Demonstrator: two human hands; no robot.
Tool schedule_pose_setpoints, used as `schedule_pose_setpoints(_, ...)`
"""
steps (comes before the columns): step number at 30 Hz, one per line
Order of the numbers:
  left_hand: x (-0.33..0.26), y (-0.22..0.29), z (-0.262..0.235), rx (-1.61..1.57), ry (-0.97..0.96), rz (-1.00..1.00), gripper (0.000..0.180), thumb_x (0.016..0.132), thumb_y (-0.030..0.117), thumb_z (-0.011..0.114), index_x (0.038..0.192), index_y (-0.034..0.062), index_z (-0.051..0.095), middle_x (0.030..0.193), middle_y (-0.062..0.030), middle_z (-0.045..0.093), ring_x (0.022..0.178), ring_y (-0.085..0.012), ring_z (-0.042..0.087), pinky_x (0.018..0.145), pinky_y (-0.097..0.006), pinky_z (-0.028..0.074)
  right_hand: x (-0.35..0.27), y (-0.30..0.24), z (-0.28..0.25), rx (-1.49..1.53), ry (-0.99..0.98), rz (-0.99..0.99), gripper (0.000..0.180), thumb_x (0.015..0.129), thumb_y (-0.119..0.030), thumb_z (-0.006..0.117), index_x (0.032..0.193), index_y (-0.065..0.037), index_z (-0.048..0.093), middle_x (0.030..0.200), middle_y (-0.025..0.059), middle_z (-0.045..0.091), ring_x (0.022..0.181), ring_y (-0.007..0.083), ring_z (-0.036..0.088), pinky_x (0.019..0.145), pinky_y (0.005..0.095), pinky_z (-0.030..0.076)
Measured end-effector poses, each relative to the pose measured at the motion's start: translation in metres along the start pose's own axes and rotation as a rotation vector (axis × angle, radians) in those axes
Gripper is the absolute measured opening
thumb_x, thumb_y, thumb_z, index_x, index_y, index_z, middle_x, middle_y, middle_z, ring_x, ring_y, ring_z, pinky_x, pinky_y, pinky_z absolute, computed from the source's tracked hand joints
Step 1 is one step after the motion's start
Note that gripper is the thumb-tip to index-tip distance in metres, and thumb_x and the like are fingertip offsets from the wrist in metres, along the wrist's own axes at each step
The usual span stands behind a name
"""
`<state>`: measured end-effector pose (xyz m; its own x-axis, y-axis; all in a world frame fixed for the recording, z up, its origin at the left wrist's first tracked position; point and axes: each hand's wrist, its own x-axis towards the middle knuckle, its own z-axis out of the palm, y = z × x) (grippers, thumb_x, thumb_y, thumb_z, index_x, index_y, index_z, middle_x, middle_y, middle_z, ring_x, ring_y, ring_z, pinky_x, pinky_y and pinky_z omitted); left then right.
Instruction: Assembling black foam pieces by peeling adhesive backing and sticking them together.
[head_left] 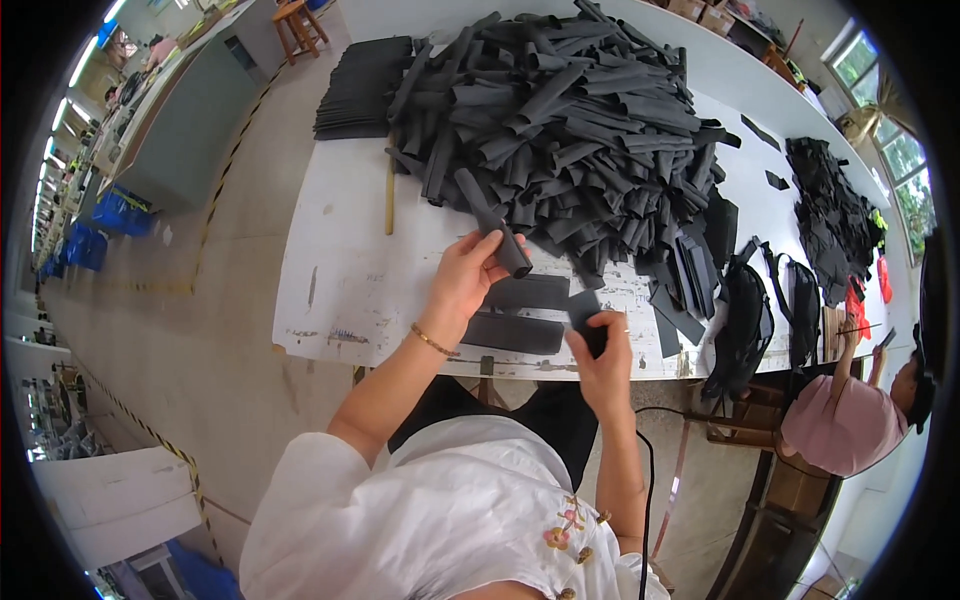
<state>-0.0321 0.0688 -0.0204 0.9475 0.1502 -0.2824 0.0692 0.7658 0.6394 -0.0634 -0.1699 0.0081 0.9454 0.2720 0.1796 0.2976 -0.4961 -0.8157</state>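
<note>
My left hand (462,272) is closed round a curled dark grey strip (483,206) of sheet material, held above the table between the big pile and the front edge. My right hand (606,368) pinches a small flat dark piece (583,306) near the table's front edge. Two flat dark strips, an upper strip (528,292) and a lower strip (515,334), lie on the white table (325,250) between my hands. Just beyond my hands rises a large heap (570,130) of loose curled dark strips.
A neat stack of dark strips (360,88) lies at the far left, above a thin wooden stick (389,190). Dark panels (692,275) and black bags (748,310) lie to the right. A person in pink (845,425) works at the right end.
</note>
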Motion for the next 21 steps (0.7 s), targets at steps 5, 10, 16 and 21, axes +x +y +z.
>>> schedule_pose_setpoints(5,-0.005,-0.008,0.018,0.05,-0.003,-0.01,0.025,0.095,0.014,0.061,0.112,-0.004,0.057,0.105,-0.018,0.067,0.092,-0.0274,0.069,0.082,-0.037,0.059,0.0,-0.021,0.004,-0.243,0.013,-0.355,0.042,0.082,-0.005,0.072,0.118,0.0,0.05,0.107,0.0188,0.059,0.092,0.0361,0.055,0.08,0.0438,0.045)
schedule_pose_setpoints(10,-0.009,-0.018,0.027,0.116,0.018,-0.004,0.026,0.095,0.014,0.061,0.112,-0.0034,0.056,0.105,-0.0173,0.067,0.091,-0.0271,0.069,0.081,-0.037,0.059,0.004,-0.019,0.005,-0.324,0.026,-0.435,0.046,0.082,0.0,0.068,0.125,0.0,0.05,0.103,0.0146,0.063,0.091,0.0321,0.058,0.08,0.044,0.045)
schedule_pose_setpoints(16,-0.017,-0.023,0.035,0.149,-0.043,-0.051,0.022,0.097,0.012,0.054,0.116,-0.0001,0.054,0.106,-0.016,0.067,0.092,-0.0267,0.07,0.078,-0.038,0.06,0.009,-0.018,0.004,-0.407,0.134,-0.468,0.033,0.08,0.002,0.067,0.113,0.0,0.06,0.102,0.0111,0.065,0.089,0.0282,0.059,0.08,0.0413,0.046)
schedule_pose_setpoints(21,-0.018,-0.022,0.032,0.131,-0.072,-0.098,0.026,0.099,0.011,0.051,0.123,0.003,0.05,0.109,-0.0159,0.067,0.094,-0.0263,0.069,0.077,-0.038,0.06,0.012,-0.014,-0.002,-0.467,0.145,-0.517,0.036,0.077,0.002,0.065,0.113,0.0,0.061,0.102,0.0099,0.065,0.091,0.027,0.06,0.08,0.041,0.046)
